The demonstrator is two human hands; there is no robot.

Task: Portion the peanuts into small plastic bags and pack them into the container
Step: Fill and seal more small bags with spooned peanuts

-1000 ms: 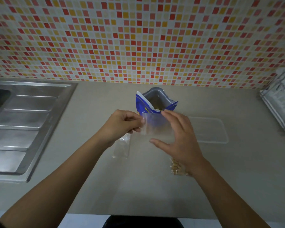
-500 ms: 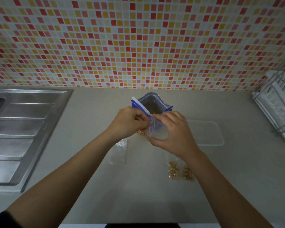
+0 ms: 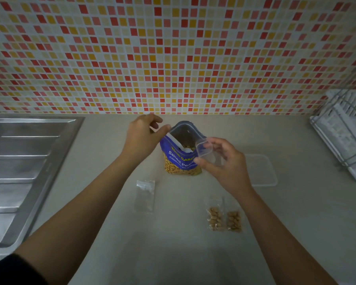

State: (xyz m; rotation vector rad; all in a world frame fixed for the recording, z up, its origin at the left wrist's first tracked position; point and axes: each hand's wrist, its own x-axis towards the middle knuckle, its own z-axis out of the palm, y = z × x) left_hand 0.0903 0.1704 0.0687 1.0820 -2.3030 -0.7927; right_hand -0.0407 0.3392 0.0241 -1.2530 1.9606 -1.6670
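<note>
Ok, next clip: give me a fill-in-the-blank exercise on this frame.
1. The right hand holds an open small bag beside the ____ peanut pouch.
2. ____ filled bags of peanuts lie on the counter.
3. The steel sink is on the ____ side of the view.
Missing words: blue; two; left.

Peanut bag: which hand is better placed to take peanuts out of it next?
Left, probably. The left hand holds nothing and is close to the open mouth of the peanut bag; the right hand is holding the small bag open beside it.
</note>
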